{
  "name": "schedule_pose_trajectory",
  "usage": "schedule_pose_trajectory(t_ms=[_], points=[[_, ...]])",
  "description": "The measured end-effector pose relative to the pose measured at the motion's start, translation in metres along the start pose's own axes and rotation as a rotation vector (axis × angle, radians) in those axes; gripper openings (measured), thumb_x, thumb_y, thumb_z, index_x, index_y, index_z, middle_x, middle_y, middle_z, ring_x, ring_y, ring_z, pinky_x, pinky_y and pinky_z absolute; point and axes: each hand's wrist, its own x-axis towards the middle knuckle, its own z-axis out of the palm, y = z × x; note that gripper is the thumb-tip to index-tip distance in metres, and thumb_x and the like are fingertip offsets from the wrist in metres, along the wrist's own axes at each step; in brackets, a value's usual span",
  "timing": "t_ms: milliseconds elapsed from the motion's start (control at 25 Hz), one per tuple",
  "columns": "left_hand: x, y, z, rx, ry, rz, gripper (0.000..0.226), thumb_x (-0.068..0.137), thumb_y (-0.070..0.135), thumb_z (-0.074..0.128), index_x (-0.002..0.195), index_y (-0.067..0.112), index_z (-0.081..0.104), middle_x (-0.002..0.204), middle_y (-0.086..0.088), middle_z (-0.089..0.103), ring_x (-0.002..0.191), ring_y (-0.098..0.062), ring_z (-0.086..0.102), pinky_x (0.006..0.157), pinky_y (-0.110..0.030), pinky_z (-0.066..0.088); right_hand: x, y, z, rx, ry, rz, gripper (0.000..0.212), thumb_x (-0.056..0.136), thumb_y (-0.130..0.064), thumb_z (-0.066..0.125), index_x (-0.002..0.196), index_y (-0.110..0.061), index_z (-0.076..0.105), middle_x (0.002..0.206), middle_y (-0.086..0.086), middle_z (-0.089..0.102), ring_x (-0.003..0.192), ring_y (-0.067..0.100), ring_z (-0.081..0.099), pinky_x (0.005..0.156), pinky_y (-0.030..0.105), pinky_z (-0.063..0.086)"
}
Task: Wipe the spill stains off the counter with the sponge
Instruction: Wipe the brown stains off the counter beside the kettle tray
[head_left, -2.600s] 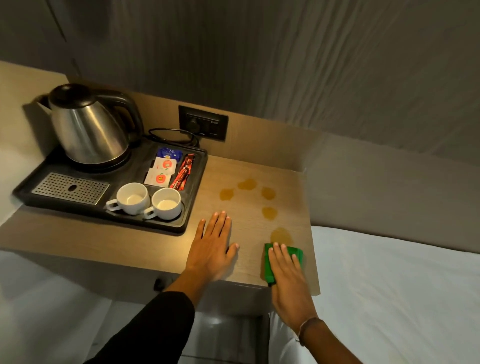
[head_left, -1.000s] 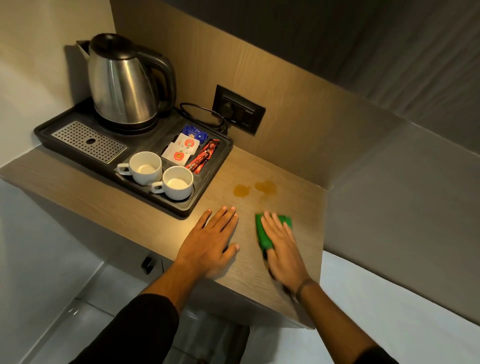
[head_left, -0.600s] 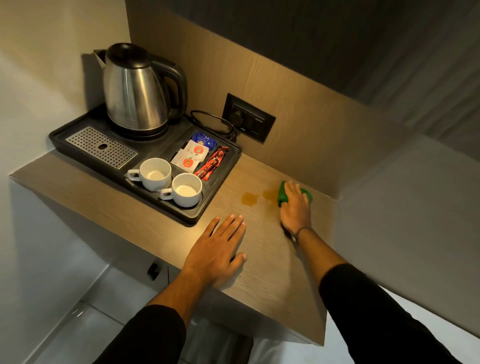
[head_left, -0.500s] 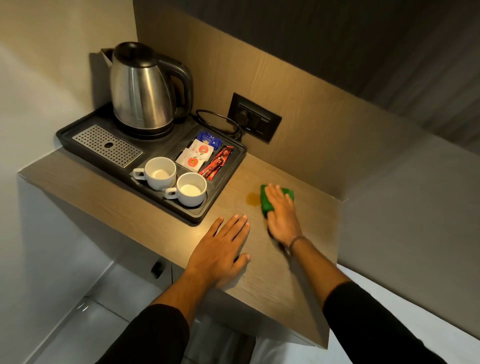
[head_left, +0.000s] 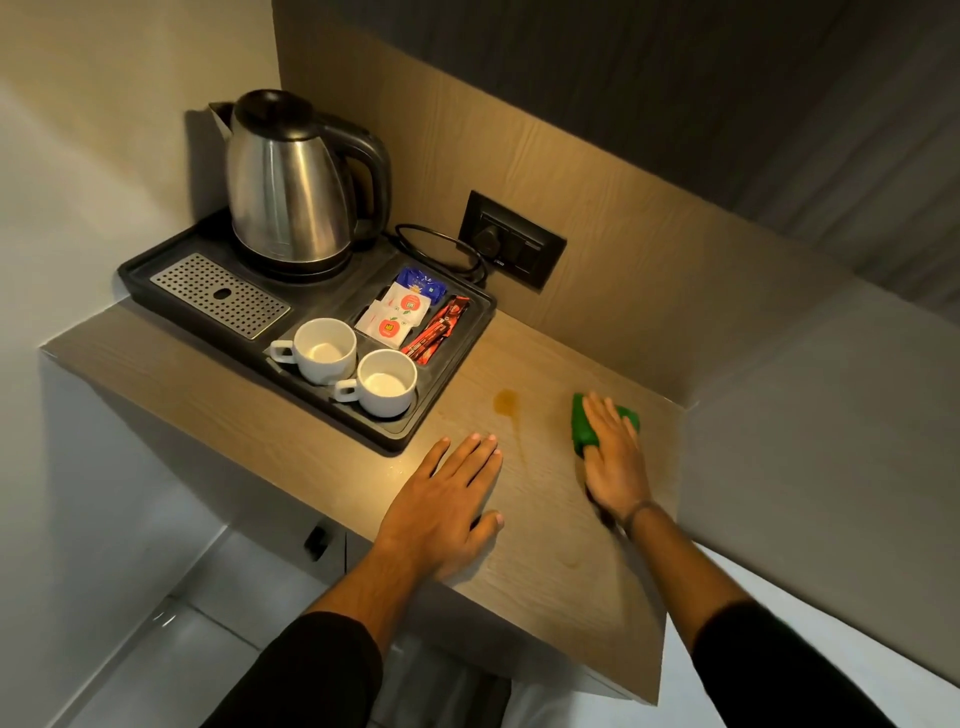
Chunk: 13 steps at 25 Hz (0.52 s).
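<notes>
Since half a second ago the right hand (head_left: 613, 457) has slid the green sponge (head_left: 584, 428) away from the amber stain (head_left: 506, 402), toward the right side of the counter (head_left: 571, 561); the two are now apart, where before the sponge touched the stain's edge. A thin streak trails from the stain toward the counter's front. That hand lies flat on top of the sponge, fingers straight and pressing down rather than curled around it, so only the sponge's left edge and far corner show. A thin band circles the wrist.

The left hand (head_left: 447, 504) has kept its place: palm down on the bare wood, fingers spread, gripping nothing, its fingertips just short of the streak.

Left of the stain sits a black tray (head_left: 457, 358) (its near corner close to the left fingertips). It holds a steel kettle (head_left: 288, 187) at the back, a perforated drip grate (head_left: 221, 293), two white cups (head_left: 358, 369) side by side, and sachets (head_left: 410, 317) in a rear compartment. A cord loops from the kettle's base to a wall socket (head_left: 511, 247) on the wooden back panel.
</notes>
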Motion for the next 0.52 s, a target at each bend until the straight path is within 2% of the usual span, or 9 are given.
schedule_pose_trajectory(t_ms=[80, 160, 240, 360, 440, 520], points=[[0.001, 0.000, 0.000, 0.002, 0.001, -0.005, 0.075, 0.106, 0.059, 0.024, 0.167, 0.018, 0.008, 0.177, -0.003, 0.005, 0.161, -0.018, -0.004, 0.131, -0.047, 0.000, 0.047, -0.028, 0.012, 0.016, -0.007, 0.011, 0.072, 0.092, 0.009, 0.048, 0.160, -0.013, 0.032, 0.171, 0.008, 0.026, 0.161, 0.026, 0.015, 0.132, 0.048, 0.004], [0.001, 0.001, 0.000, 0.012, 0.001, -0.007, 0.074, 0.107, 0.058, 0.025, 0.167, 0.017, 0.008, 0.177, -0.004, 0.004, 0.161, -0.019, -0.004, 0.131, -0.048, 0.000, 0.063, -0.052, 0.026, 0.021, -0.054, -0.073, 0.074, 0.093, 0.007, 0.047, 0.161, -0.017, 0.029, 0.172, 0.005, 0.024, 0.161, 0.023, 0.011, 0.132, 0.050, 0.002], [0.000, 0.001, 0.000, 0.018, -0.002, -0.004, 0.074, 0.107, 0.057, 0.027, 0.167, 0.016, 0.009, 0.177, -0.005, 0.004, 0.161, -0.019, -0.004, 0.131, -0.048, 0.001, 0.039, -0.055, 0.034, -0.008, -0.135, -0.243, 0.075, 0.093, 0.003, 0.044, 0.162, -0.019, 0.026, 0.173, 0.003, 0.021, 0.162, 0.020, 0.008, 0.132, 0.051, 0.003], [0.001, 0.002, -0.002, 0.018, 0.005, -0.004, 0.075, 0.107, 0.056, 0.028, 0.166, 0.015, 0.010, 0.177, -0.007, 0.007, 0.161, -0.020, -0.002, 0.131, -0.049, 0.002, -0.040, -0.018, 0.028, -0.035, -0.216, -0.419, 0.069, 0.097, -0.017, 0.033, 0.164, -0.027, 0.018, 0.174, -0.005, 0.015, 0.162, 0.014, 0.005, 0.132, 0.038, -0.003], [0.001, 0.002, -0.002, 0.015, 0.008, -0.001, 0.075, 0.107, 0.056, 0.028, 0.166, 0.014, 0.010, 0.177, -0.006, 0.009, 0.161, -0.020, -0.002, 0.131, -0.049, 0.003, -0.079, 0.014, 0.018, -0.009, -0.228, -0.416, 0.070, 0.096, -0.020, 0.031, 0.164, -0.030, 0.017, 0.174, -0.011, 0.015, 0.162, 0.014, 0.008, 0.133, 0.038, -0.002], [0.000, 0.002, -0.001, 0.009, 0.012, 0.003, 0.075, 0.107, 0.055, 0.028, 0.166, 0.015, 0.010, 0.177, -0.006, 0.009, 0.161, -0.020, -0.002, 0.131, -0.048, 0.001, -0.079, 0.029, 0.010, 0.010, -0.214, -0.353, 0.074, 0.092, -0.013, 0.035, 0.163, -0.028, 0.021, 0.174, -0.010, 0.017, 0.162, 0.014, 0.010, 0.133, 0.046, 0.004]])
